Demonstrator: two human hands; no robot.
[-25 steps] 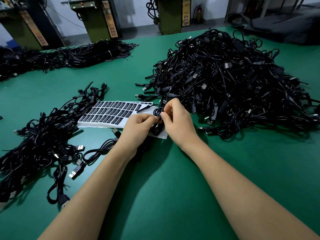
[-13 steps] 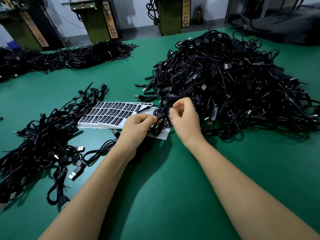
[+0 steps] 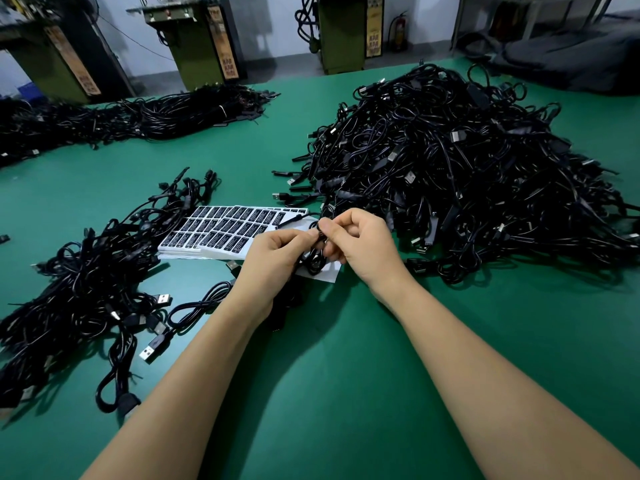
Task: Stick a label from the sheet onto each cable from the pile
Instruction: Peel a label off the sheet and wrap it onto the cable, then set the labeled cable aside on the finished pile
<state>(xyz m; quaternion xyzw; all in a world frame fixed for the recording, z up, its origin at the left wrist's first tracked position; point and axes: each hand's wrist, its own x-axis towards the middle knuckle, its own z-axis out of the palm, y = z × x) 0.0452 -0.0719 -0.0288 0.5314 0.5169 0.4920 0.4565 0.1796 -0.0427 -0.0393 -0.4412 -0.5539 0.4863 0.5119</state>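
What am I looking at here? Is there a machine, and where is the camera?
No machine: a person works with bare hands, filmed by a camera on their head looking down. On the green table lie a big pile of black cables at the right, a smaller heap at the left, and a label sheet between. The left hand and right hand both pinch one cable above the sheet, seemingly labelling it.

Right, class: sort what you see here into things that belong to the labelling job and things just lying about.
Part of the job:
left hand
right hand
cable both hands hold
label sheet
big cable pile
smaller cable heap

Lying about:
green machine stands
fire extinguisher
far cable bundle
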